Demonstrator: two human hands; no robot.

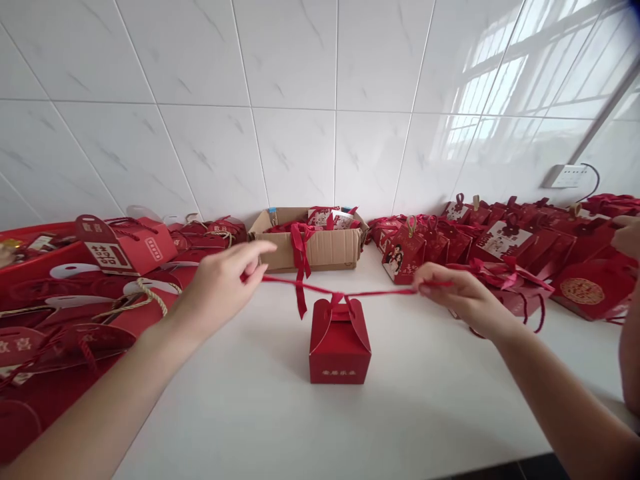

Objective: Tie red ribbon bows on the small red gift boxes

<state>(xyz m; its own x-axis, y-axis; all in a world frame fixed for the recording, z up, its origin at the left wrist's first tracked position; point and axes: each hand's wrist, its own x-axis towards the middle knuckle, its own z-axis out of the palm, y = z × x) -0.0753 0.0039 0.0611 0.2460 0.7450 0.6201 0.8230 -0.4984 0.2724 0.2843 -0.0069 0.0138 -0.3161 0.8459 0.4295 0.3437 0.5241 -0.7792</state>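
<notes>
A small red gift box [340, 350] stands upright on the white table, with pale lettering along its front. A red ribbon [377, 293] is knotted at the box's top, and its two ends stretch out sideways, nearly level. On the left, my left hand [227, 280] pinches one end between thumb and fingers. The other end is gripped by my right hand [453, 290], its fingers closed, to the right of the box. Neither hand touches the box itself.
Behind the box, a cardboard box [325, 250] holds red items, ribbon hanging over its front. Red gift boxes [145, 247] crowd the left beside a red tray [25, 270]. More red boxes [445, 243] line the right, where another person's hand [627, 237] shows at the edge.
</notes>
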